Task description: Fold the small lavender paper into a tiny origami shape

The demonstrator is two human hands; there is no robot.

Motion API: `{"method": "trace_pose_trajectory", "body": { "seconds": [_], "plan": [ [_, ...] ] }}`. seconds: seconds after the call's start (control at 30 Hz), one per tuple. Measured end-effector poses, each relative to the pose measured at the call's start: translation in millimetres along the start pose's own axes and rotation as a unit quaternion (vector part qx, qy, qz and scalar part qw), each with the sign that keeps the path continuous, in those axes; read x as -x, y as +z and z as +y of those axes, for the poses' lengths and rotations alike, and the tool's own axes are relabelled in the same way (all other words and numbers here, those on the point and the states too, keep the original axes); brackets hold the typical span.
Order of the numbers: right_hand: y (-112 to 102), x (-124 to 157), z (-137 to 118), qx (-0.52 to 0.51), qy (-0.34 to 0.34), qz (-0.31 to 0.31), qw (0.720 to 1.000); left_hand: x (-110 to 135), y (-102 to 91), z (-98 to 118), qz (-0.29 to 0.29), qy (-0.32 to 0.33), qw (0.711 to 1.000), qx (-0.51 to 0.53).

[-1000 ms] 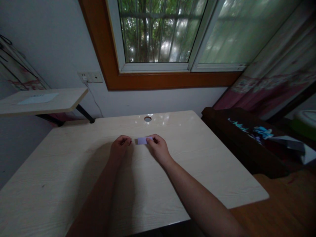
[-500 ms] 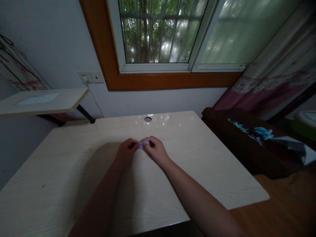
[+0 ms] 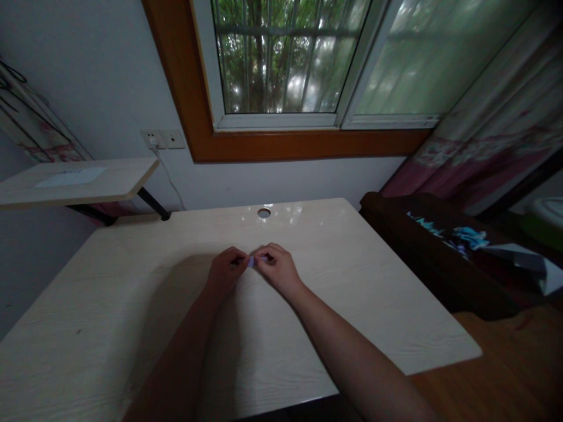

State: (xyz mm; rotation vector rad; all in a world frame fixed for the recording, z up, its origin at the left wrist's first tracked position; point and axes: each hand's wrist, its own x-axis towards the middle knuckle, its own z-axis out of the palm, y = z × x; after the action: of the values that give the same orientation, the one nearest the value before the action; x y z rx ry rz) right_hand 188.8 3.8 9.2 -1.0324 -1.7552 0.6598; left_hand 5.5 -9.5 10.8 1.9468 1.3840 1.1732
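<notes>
A small pale purple slip of paper [image 3: 251,261] is pinched between both my hands over the middle of a light wooden table [image 3: 132,293]. My left hand [image 3: 226,271] has its fingers curled onto the slip's left end. My right hand [image 3: 276,269] grips the right end, fingers closed over it. The two hands touch at the fingertips, so most of the slip is hidden and only a sliver shows.
A round cable hole [image 3: 264,213] sits near the table's far edge. A second, smaller tabletop [image 3: 79,181] stands at the left by the wall sockets [image 3: 162,139]. A dark wooden piece of furniture [image 3: 440,252] with cluttered items stands at the right, under the window [image 3: 281,58].
A second ago my hands were apart, with the slip held flat in my right hand only. My left hand has moved in and both hands now close on the slip.
</notes>
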Motion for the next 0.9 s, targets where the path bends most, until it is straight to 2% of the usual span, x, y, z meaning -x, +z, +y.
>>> {"method": "trace_pose_trajectory", "body": {
  "seconds": [0.23, 0.3, 0.47, 0.57, 0.73, 0.9],
  "plan": [
    [-6.6, -5.8, 4.7, -0.006, 0.082, 0.11, 0.991, -1.7, -7.1, -0.5, 0.061, -0.056, 0.996, 0.045],
    [-7.6, -6.7, 5.5, -0.02, 0.096, 0.119, 0.988, -2.1, -8.6, -0.7, 0.067, -0.066, 0.994, 0.06],
    [-2.7, -3.3, 2.0, -0.082, 0.079, 0.032, 0.993, -2.5, -7.2, 1.8, 0.05, -0.075, 0.994, 0.063],
    [0.5, -0.2, 0.5, -0.069, 0.061, -0.023, 0.995, -2.0, -3.3, 2.6, 0.02, -0.065, 0.997, 0.044],
    [1.3, 1.2, -1.1, -0.023, 0.03, -0.045, 0.998, -1.0, 0.9, 0.9, 0.004, -0.055, 0.998, 0.019],
    [1.1, 1.1, -3.5, -0.017, 0.023, -0.031, 0.999, -1.0, -0.2, 0.4, 0.007, -0.055, 0.998, 0.011]
  ]
}}
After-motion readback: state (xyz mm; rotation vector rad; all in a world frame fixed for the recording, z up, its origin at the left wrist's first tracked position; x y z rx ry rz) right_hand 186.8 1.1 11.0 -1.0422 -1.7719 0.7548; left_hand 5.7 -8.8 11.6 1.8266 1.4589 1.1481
